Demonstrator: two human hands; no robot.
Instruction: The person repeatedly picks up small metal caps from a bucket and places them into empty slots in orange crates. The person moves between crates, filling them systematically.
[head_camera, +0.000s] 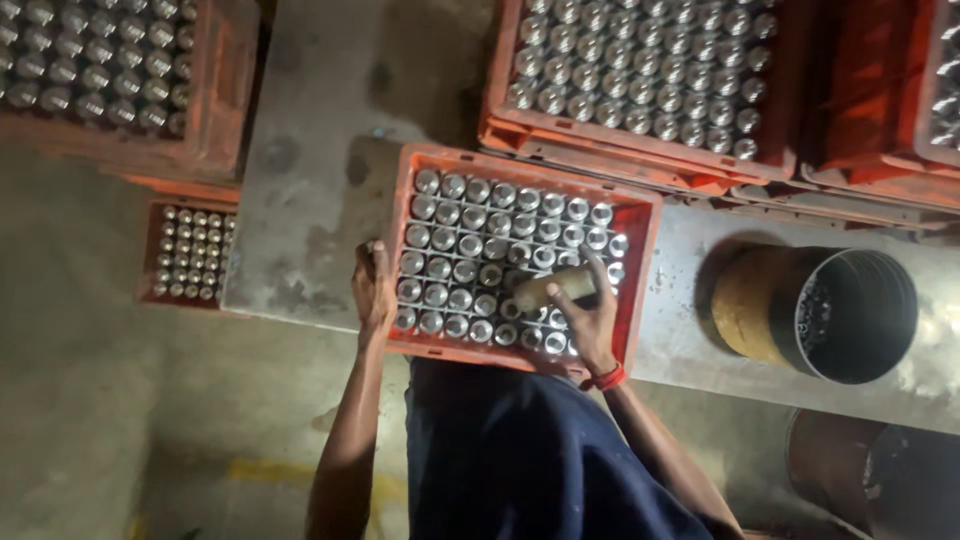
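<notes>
Gripping the near-left rim of an orange crate (645, 290), the left hand (374, 290) had its fingers curled over the plastic edge. Right hand (592, 318), with a red band (607, 379) at the wrist, was closed around a short metal cylinder (553, 290). That piece lay on its side, dull brass-grey, slightly blurred, just above the upright parts (470, 245) in the crate's near-right area. Crate sat on a grey metal bench (310, 210), directly before the person. Upright parts were silvery round pieces, shiny tops, set in tidy rows within a grid; most cells filled.

Surroundings: another orange crate (520, 132) of similar silvery pieces just beyond, touching the far edge. A third crate (215, 90) at far left, a fourth (152, 250) lower down beside the bench. Open dark drum (780, 305) lay on the bench to the right, rim yellowish outside.
</notes>
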